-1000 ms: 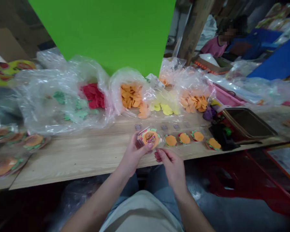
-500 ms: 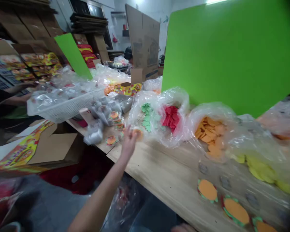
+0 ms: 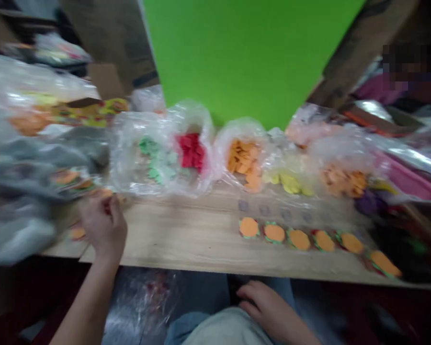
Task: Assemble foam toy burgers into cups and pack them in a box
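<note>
My left hand (image 3: 103, 225) is over the left end of the wooden table, blurred, its fingers bent inward. A bit of dark red shows between them, too smeared to name. Beyond the fingertips lies an orange piece (image 3: 105, 192). Foam burger stacks (image 3: 67, 176) in clear wrapping lie close by on the left, and another stack (image 3: 77, 233) is just below. My right hand (image 3: 255, 298) hangs by my lap below the table edge, fingers loosely bent and apart, holding nothing visible. A row of layered foam burgers with orange tops (image 3: 274, 233) lies along the table's right part.
Clear bags along the back hold green pieces (image 3: 154, 160), red pieces (image 3: 191, 152), orange rounds (image 3: 243, 160) and yellow rounds (image 3: 290, 183). A tall green board (image 3: 251, 57) stands behind them. Small clear squares (image 3: 265, 210) line up above the burgers. Plastic wrap (image 3: 17, 237) is heaped at left.
The view has swung right and down, bringing the whole burger row and my lap into sight. My left hand is still at the table's left part, now more curled. My right hand shows more fully.
</note>
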{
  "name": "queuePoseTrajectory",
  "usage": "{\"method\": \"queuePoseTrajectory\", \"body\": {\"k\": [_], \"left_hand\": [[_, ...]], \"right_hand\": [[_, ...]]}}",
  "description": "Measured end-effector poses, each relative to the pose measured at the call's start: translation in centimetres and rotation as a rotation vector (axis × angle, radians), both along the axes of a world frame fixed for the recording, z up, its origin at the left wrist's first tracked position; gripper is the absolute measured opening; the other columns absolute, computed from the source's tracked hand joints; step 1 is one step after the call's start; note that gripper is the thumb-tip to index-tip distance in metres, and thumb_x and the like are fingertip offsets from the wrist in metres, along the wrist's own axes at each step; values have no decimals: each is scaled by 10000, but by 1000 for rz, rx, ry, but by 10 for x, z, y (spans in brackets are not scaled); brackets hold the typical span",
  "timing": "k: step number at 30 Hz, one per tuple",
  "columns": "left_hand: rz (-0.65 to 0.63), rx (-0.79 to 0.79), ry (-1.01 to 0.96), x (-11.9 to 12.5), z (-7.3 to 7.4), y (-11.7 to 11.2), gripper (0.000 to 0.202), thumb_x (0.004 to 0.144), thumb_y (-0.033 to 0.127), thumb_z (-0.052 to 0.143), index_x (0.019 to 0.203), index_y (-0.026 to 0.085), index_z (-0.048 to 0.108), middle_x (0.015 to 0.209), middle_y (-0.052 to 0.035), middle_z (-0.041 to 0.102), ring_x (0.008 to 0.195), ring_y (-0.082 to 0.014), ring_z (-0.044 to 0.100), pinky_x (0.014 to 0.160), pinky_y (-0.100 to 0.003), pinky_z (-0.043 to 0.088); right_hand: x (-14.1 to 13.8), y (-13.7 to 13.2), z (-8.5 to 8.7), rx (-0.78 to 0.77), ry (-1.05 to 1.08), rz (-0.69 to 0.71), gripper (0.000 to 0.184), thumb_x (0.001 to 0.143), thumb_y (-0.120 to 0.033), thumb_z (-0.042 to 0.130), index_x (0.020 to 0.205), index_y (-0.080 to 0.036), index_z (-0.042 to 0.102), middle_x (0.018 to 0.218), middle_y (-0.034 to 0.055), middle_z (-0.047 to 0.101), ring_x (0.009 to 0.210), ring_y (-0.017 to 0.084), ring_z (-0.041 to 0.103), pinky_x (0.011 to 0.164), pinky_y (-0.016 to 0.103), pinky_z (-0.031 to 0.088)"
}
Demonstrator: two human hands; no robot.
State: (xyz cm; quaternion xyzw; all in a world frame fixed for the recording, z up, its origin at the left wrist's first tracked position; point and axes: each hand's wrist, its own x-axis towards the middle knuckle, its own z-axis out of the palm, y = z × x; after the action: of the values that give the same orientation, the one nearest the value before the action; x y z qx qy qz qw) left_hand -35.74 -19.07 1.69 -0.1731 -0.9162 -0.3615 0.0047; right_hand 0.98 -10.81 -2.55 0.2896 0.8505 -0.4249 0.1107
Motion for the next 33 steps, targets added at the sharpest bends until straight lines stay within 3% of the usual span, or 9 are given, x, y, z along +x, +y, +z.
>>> {"method": "queuePoseTrajectory", "body": {"k": [4,6,9,12,16,21,26,29,33], "left_hand": [[-571,28,-689,125,-44,65,249,794,363,424,836,167,570,696,-30,608,519,-146,577,487,-254,443],[-663,17,-824,174,-66,96,256,810,354,386,769,166,555,621,-21,591,426,-133,556,425,-247,427],[-685,43,-923,204,-83,127,197,819,327,373,751,181,486,630,-4,579,404,-120,555,395,-228,412],[-680,80,-985,197,-82,132,178,812,339,394,720,191,429,565,35,516,426,-112,560,387,-196,391],[-657,109,-1029,174,-70,111,229,778,393,455,691,184,419,531,60,469,445,-85,535,436,-188,430],[-593,103,-1037,149,-65,78,247,742,404,505,679,176,432,517,58,473,442,-96,532,459,-229,473],[-557,129,-1069,137,-71,70,213,757,367,488,684,176,430,512,64,467,435,-93,542,455,-213,460],[-564,150,-1102,134,-74,72,194,762,342,491,685,172,440,498,64,465,433,-90,543,455,-201,452],[-581,157,-1153,131,-77,74,182,751,330,519,696,169,454,511,56,481,436,-92,544,480,-224,473]], "right_hand": [[13,10,7,17,46,-82,215,806,-226,494,962,-205,640,932,46,632,884,165,556,776,241,407],[24,13,7,24,98,-122,212,811,-225,498,973,-206,634,948,44,632,896,163,555,783,242,405],[41,27,7,5,197,-172,211,835,-243,475,977,-209,628,942,36,641,877,159,566,767,244,414],[46,62,6,47,301,-275,231,863,-283,428,943,-199,628,887,40,651,816,163,580,722,260,431],[6,126,6,385,409,-506,226,851,-229,419,949,-157,609,894,79,628,828,181,571,745,287,430],[-87,170,8,616,178,-343,205,820,-173,468,933,-73,606,958,187,586,923,256,541,800,364,398],[-106,152,13,527,220,-191,172,858,-195,436,876,-136,596,837,68,629,772,158,584,697,269,437],[-74,119,4,631,430,-68,201,891,-195,391,992,-160,562,1045,77,605,973,172,549,816,311,439],[-35,75,-28,777,616,151,241,870,-97,390,1044,-140,551,1291,110,458,1282,233,272,981,429,355]]}}
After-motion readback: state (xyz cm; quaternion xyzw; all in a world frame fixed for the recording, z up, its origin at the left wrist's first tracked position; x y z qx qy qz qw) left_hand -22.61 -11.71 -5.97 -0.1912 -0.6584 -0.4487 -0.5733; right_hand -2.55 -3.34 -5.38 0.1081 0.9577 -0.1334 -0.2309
